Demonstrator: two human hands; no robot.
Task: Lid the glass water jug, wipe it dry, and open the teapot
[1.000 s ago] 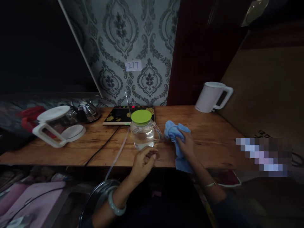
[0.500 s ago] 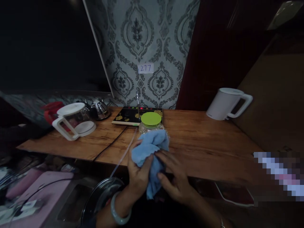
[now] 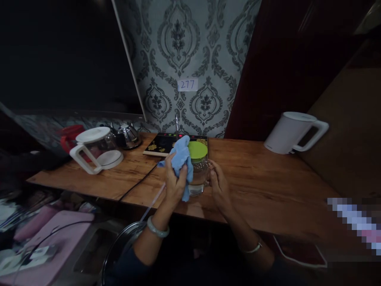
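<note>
A clear glass pitcher [image 3: 197, 178] with a green lid [image 3: 198, 150] stands upright near the front of the wooden table. Bunched in my left hand [image 3: 175, 180] is a light blue cloth [image 3: 181, 155], which lies against the pitcher's left side and covers part of it. My right hand [image 3: 219, 184] is at the pitcher's right side, its fingers curled round the handle. Behind the pitcher sits a black induction cooker [image 3: 160, 143] with gold flowers, partly hidden by the cloth and lid.
On the left of the table [image 3: 250, 178] are a glass kettle with a white lid [image 3: 93, 135], a red one [image 3: 67, 139] and a metal teapot [image 3: 127, 137]. A white electric kettle [image 3: 287, 133] stands at the right. A black cable [image 3: 138, 180] crosses the front edge.
The cloth, held bunched between both hands before, is now in my left hand alone, against the pitcher's side. My right hand has let go of it and taken the pitcher's handle.
</note>
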